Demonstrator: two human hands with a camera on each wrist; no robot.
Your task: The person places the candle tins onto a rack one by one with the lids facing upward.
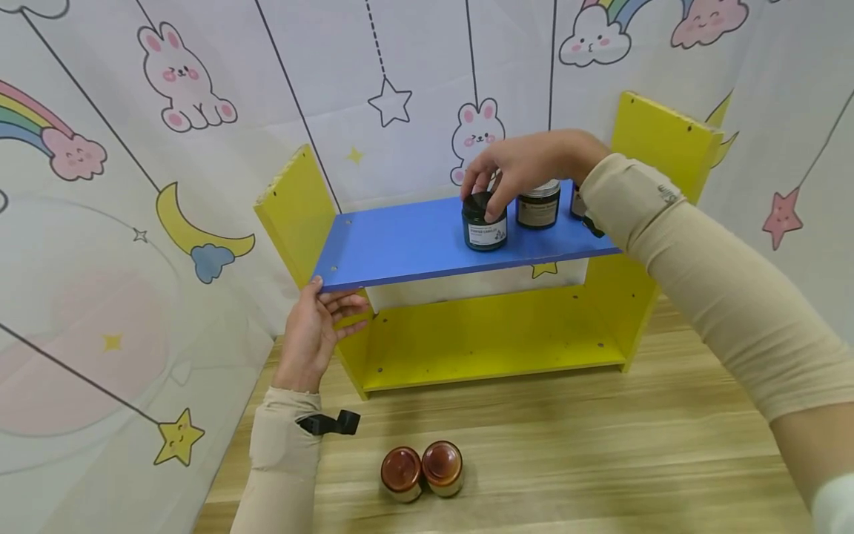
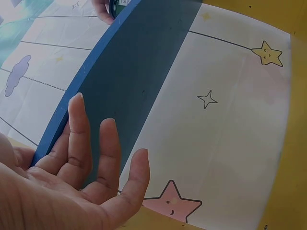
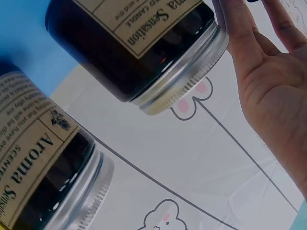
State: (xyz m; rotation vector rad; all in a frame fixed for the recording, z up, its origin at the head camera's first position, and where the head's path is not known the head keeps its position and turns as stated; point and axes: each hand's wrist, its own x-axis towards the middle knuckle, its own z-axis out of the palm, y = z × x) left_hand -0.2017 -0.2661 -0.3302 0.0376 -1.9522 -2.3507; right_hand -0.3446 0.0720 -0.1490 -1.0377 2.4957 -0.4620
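My right hand (image 1: 530, 165) grips a dark green candle jar (image 1: 485, 233) from above, fingers and thumb around its black lid. The jar stands upright on the blue shelf (image 1: 400, 239), close to the front edge. Just right of it are a dark candle jar with a silver lid (image 1: 537, 208) and another dark jar (image 1: 576, 202), partly hidden by my forearm. My left hand (image 1: 312, 330) pinches the shelf's front left corner, thumb on top and index finger underneath. Its other fingers stand loosely below the board in the left wrist view.
Yellow side panels (image 1: 300, 215) rise at both ends of the shelf, above a yellow bottom board (image 1: 494, 337). Two reddish-brown jars (image 1: 401, 472) stand side by side on the wooden floor (image 1: 567, 445) in front. A cartoon-printed cloth (image 1: 414, 44) hangs behind and at the left.
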